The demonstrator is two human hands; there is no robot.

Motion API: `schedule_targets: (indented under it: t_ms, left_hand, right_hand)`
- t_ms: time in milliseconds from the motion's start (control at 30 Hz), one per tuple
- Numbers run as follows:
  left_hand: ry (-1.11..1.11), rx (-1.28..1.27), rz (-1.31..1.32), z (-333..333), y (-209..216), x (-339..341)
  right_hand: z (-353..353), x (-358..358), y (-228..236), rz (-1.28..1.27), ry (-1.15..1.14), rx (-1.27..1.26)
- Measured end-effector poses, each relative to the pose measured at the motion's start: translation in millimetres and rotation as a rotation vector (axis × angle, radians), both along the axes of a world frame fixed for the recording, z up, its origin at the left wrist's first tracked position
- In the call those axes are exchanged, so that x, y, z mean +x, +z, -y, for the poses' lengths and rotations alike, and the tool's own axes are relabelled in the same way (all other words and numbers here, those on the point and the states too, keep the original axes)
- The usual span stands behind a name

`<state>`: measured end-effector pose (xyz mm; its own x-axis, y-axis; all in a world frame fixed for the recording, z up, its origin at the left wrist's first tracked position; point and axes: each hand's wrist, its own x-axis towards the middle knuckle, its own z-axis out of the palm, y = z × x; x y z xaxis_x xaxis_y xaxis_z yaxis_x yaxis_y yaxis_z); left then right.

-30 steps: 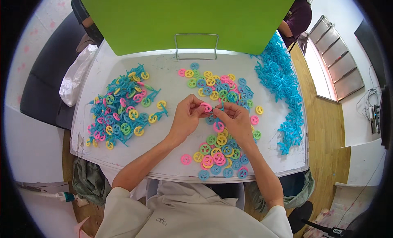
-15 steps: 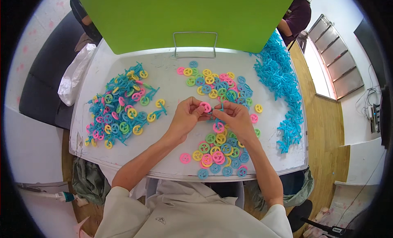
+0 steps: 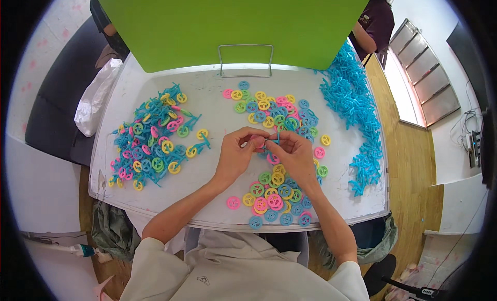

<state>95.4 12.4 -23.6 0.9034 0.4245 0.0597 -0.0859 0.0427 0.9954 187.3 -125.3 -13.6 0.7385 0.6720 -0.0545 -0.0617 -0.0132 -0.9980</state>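
My left hand (image 3: 239, 151) pinches a pink plastic wheel (image 3: 257, 141) between thumb and fingers, above the middle of the table. Close against it, my right hand (image 3: 291, 153) is closed on a blue branched plastic piece (image 3: 276, 138), one arm of which sticks up past the fingers. The two parts meet between my fingertips; whether they are joined is hidden. Loose wheels in pink, yellow, green and blue lie beyond my hands and in a near pile (image 3: 277, 192). To the left is a heap of blue pieces with wheels on them (image 3: 150, 140).
Many bare blue branched pieces (image 3: 357, 104) are heaped along the right side of the white table (image 3: 196, 202). A green panel (image 3: 233, 26) with a wire handle (image 3: 246, 45) stands at the far edge. Another person's arm (image 3: 365, 39) shows behind it at the right.
The pink wheel has turned and tipped, and more of it is covered by my fingers. Both hands remain close together in nearly the same place.
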Motion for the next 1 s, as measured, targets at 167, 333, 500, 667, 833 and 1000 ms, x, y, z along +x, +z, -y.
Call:
schedule_targets:
  t_ms: [167, 333, 500, 667, 833, 1000]
  left_hand:
    - [-0.008, -0.027, -0.101, -6.0, -3.8, -0.9]
    - [0.028, -0.123, -0.081, -3.4, -4.1, 1.4]
    - [0.016, -0.062, -0.074, -5.1, -3.6, 1.4]
    - [-0.053, -0.178, -0.156, -9.2, 0.5, 1.4]
    - [-0.057, -0.221, -0.226, -10.1, -0.7, 1.8]
    - [-0.061, -0.237, -0.232, -6.9, 2.9, 1.7]
  right_hand:
    - [-0.6, 1.5, -3.7, -0.007, 0.048, 0.000]
    - [-0.3, -1.3, -5.1, 0.126, 0.039, -0.059]
    - [-0.7, -3.3, -2.6, 0.168, 0.005, -0.079]
    - [0.8, -1.8, 1.0, 0.074, 0.041, -0.163]
    - [0.9, -1.4, 0.7, 0.060, 0.063, -0.140]
    - [2.0, 2.6, 6.2, 0.024, 0.100, -0.165]
